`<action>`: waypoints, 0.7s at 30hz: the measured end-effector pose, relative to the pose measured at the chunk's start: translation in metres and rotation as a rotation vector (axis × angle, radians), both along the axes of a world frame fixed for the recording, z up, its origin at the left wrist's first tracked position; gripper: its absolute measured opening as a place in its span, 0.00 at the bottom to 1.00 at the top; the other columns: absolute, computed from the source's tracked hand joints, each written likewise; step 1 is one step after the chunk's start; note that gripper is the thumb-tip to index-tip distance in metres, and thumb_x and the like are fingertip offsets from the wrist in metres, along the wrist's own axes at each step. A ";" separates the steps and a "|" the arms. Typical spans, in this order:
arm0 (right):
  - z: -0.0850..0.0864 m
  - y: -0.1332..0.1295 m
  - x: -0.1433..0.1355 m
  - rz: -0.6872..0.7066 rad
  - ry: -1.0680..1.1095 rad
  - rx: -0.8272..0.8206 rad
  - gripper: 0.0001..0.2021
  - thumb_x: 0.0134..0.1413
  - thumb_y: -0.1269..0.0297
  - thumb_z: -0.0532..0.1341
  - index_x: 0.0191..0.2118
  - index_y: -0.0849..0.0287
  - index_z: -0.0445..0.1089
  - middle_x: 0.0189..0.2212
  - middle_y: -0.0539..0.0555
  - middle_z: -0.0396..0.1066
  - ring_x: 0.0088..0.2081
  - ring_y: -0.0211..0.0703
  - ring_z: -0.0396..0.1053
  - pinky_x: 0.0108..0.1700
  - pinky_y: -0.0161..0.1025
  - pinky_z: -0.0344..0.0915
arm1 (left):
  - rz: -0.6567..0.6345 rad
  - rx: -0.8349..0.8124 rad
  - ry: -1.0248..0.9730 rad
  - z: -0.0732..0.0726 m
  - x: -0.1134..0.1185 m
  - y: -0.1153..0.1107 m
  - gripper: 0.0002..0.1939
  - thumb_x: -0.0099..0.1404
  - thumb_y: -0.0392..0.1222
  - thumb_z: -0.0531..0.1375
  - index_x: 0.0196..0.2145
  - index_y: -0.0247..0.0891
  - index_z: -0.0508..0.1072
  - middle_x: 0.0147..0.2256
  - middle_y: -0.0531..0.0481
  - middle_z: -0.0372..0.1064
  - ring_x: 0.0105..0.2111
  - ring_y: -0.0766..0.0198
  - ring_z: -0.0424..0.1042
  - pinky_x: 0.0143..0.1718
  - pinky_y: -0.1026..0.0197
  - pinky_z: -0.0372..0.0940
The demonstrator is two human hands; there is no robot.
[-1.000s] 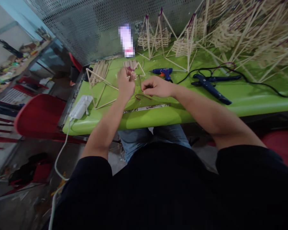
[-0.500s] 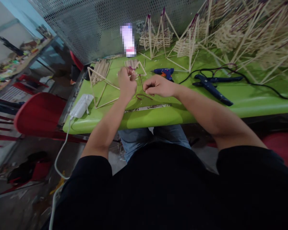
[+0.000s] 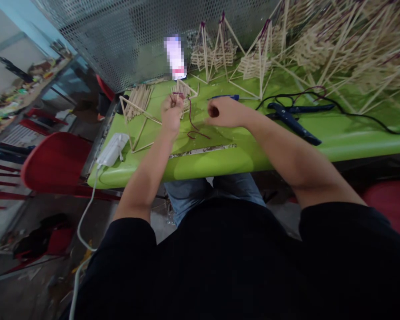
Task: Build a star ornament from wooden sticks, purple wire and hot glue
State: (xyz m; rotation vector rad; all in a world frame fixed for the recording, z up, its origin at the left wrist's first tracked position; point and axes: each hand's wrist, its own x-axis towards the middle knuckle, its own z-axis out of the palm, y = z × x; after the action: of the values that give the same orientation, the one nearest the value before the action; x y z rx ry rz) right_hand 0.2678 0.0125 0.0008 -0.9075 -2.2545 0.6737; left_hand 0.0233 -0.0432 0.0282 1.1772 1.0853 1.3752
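Observation:
My left hand (image 3: 172,113) is closed in a pinch on a joint of the wooden stick frame (image 3: 142,109), whose thin sticks reach out on both sides of it. Dark red cord (image 3: 190,114) is wound at that joint, and its loose end trails down to a loop on the green table. To the right, my right hand (image 3: 227,112) hovers apart from the cord with curled fingers and a gap between thumb and fingers; I see nothing in it. Behind this hand a blue glue gun (image 3: 233,97) lies partly hidden.
Loose sticks (image 3: 139,101) lie in a pile behind the frame. A lit phone (image 3: 176,58) leans on the mesh panel (image 3: 133,49). Several stick structures (image 3: 262,62) crowd the back right. Blue pliers-like tool (image 3: 295,122), black cable and white adapter (image 3: 113,149) rest on the table (image 3: 200,166).
My right hand has let go of the cord and moved slightly right and up, now covering most of the glue gun. The cord hangs slack. My left hand keeps its pinch on the frame.

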 end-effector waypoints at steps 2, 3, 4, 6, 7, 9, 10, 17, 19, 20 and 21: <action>-0.003 0.005 -0.002 -0.010 0.159 -0.050 0.16 0.66 0.57 0.84 0.41 0.54 0.78 0.37 0.55 0.79 0.38 0.49 0.73 0.45 0.49 0.72 | -0.004 0.027 -0.009 -0.003 0.004 -0.003 0.13 0.78 0.59 0.79 0.48 0.51 0.87 0.43 0.49 0.89 0.52 0.51 0.90 0.47 0.54 0.82; -0.005 0.005 -0.006 0.008 0.239 -0.078 0.15 0.68 0.55 0.83 0.45 0.55 0.79 0.40 0.57 0.81 0.41 0.50 0.76 0.48 0.50 0.76 | -0.006 0.041 -0.012 -0.006 0.005 -0.002 0.14 0.79 0.61 0.79 0.49 0.51 0.87 0.42 0.49 0.89 0.51 0.51 0.90 0.46 0.54 0.81; -0.007 0.004 -0.012 0.031 0.316 -0.103 0.16 0.69 0.54 0.83 0.48 0.55 0.80 0.43 0.57 0.83 0.43 0.51 0.79 0.50 0.51 0.79 | -0.005 0.051 -0.016 -0.009 0.005 0.001 0.15 0.79 0.62 0.79 0.50 0.51 0.88 0.42 0.48 0.89 0.50 0.51 0.90 0.45 0.54 0.81; -0.012 -0.001 -0.026 0.067 0.448 -0.139 0.20 0.69 0.49 0.84 0.52 0.54 0.81 0.44 0.58 0.85 0.46 0.53 0.82 0.54 0.54 0.84 | 0.016 0.077 -0.027 -0.017 0.003 0.012 0.15 0.78 0.61 0.80 0.46 0.50 0.88 0.42 0.49 0.89 0.46 0.53 0.89 0.41 0.56 0.80; -0.015 -0.004 -0.033 0.068 0.501 -0.147 0.21 0.68 0.47 0.84 0.53 0.54 0.81 0.44 0.57 0.85 0.47 0.54 0.83 0.56 0.56 0.86 | 0.038 0.098 -0.032 -0.021 0.001 0.019 0.14 0.77 0.58 0.81 0.43 0.49 0.87 0.41 0.50 0.89 0.43 0.56 0.88 0.40 0.57 0.78; -0.018 -0.010 -0.044 0.051 0.578 -0.153 0.21 0.69 0.46 0.84 0.51 0.53 0.81 0.42 0.56 0.86 0.46 0.53 0.84 0.57 0.56 0.88 | 0.078 0.162 -0.055 -0.029 -0.003 0.032 0.18 0.74 0.52 0.84 0.35 0.46 0.83 0.41 0.51 0.87 0.38 0.62 0.84 0.37 0.60 0.75; -0.018 -0.013 -0.047 0.041 0.601 -0.154 0.19 0.70 0.46 0.84 0.49 0.52 0.81 0.40 0.55 0.86 0.44 0.52 0.84 0.56 0.55 0.89 | 0.067 0.183 -0.065 -0.033 -0.005 0.037 0.20 0.73 0.50 0.85 0.33 0.45 0.81 0.39 0.52 0.86 0.36 0.63 0.83 0.37 0.61 0.74; -0.007 -0.019 -0.043 0.030 0.687 -0.174 0.19 0.77 0.48 0.81 0.40 0.53 0.80 0.33 0.53 0.83 0.32 0.44 0.80 0.42 0.46 0.88 | -0.135 0.204 -0.096 -0.035 -0.004 0.032 0.19 0.75 0.50 0.83 0.34 0.43 0.80 0.31 0.55 0.79 0.29 0.68 0.77 0.31 0.65 0.72; -0.006 -0.020 -0.043 0.026 0.708 -0.173 0.19 0.77 0.47 0.82 0.40 0.53 0.80 0.32 0.52 0.84 0.32 0.43 0.80 0.41 0.45 0.88 | -0.147 0.189 -0.055 -0.031 -0.001 0.027 0.17 0.76 0.46 0.81 0.34 0.42 0.81 0.30 0.54 0.79 0.28 0.68 0.76 0.29 0.65 0.68; -0.005 -0.020 -0.044 0.024 0.715 -0.174 0.20 0.76 0.48 0.82 0.39 0.53 0.79 0.32 0.52 0.84 0.31 0.43 0.80 0.40 0.44 0.88 | -0.153 0.182 -0.035 -0.029 0.000 0.025 0.16 0.76 0.45 0.81 0.33 0.42 0.82 0.30 0.54 0.79 0.28 0.68 0.76 0.28 0.65 0.67; -0.005 -0.021 -0.044 0.021 0.718 -0.175 0.19 0.76 0.49 0.82 0.39 0.53 0.79 0.32 0.52 0.83 0.31 0.43 0.80 0.40 0.44 0.88 | -0.157 0.178 -0.020 -0.028 0.000 0.025 0.16 0.75 0.44 0.81 0.33 0.42 0.82 0.29 0.53 0.79 0.27 0.69 0.76 0.27 0.65 0.66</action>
State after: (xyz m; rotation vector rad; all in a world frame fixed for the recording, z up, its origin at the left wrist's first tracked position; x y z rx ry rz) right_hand 0.2236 -0.0089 -0.0039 -0.5860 -1.5818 1.0257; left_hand 0.0237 -0.0185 0.0005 1.3450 0.8507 1.3784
